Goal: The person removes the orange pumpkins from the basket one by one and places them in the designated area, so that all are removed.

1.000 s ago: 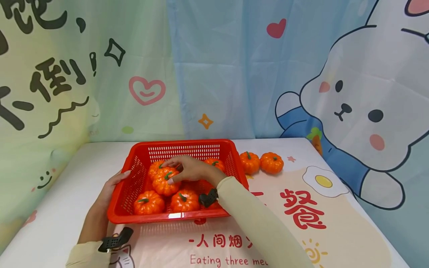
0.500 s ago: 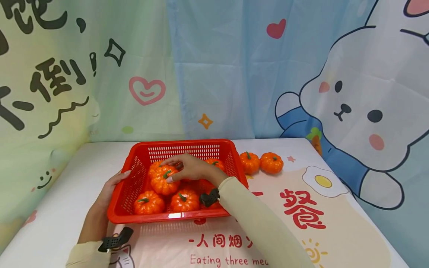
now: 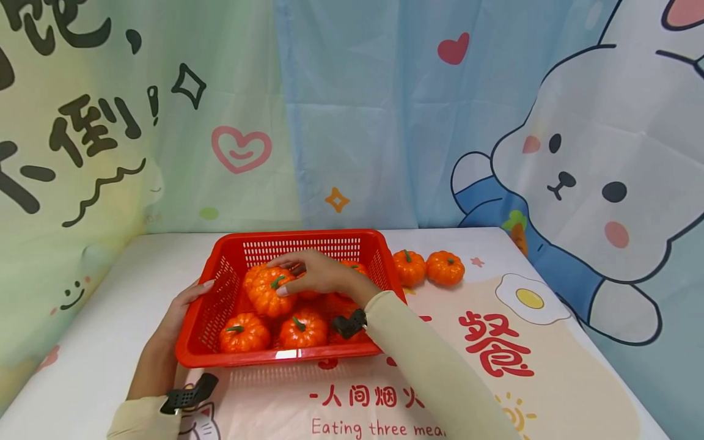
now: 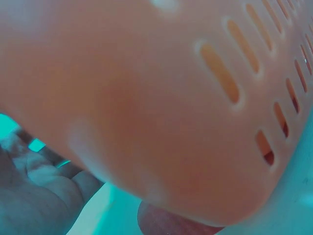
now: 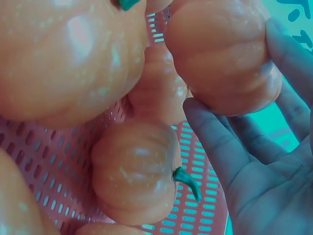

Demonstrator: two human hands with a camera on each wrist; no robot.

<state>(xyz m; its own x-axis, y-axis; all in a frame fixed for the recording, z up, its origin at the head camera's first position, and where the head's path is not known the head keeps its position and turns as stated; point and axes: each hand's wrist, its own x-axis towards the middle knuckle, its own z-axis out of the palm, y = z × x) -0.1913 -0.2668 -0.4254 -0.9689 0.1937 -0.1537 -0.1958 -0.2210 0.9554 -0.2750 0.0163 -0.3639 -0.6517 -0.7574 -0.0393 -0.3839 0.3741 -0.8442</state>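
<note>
A red plastic basket (image 3: 247, 360) with slotted walls stands on the table, several small orange pumpkins inside it. My left hand (image 3: 172, 321) holds its left side, thumb at the rim; in the left wrist view the basket wall (image 4: 146, 112) hides part of that hand (image 4: 39, 191). Over the basket's left half, my right hand (image 3: 321, 273) grips a pumpkin (image 3: 265, 300) with a green stem between thumb and fingers. The right wrist view shows the gripped pumpkin (image 5: 222, 54) raised above the others, my fingers (image 5: 210, 127) at its side.
Near the basket's front wall lie one pumpkin (image 3: 244, 333) and another (image 3: 304, 330). Two more pumpkins, a nearer one (image 3: 409, 267) and a farther one (image 3: 446, 268), rest on the table outside the right wall. A printed curtain (image 3: 352, 122) hangs behind.
My right hand has shifted slightly up and right, and the pumpkin in it has risen a little and turned. The left hand and the basket have stayed put.
</note>
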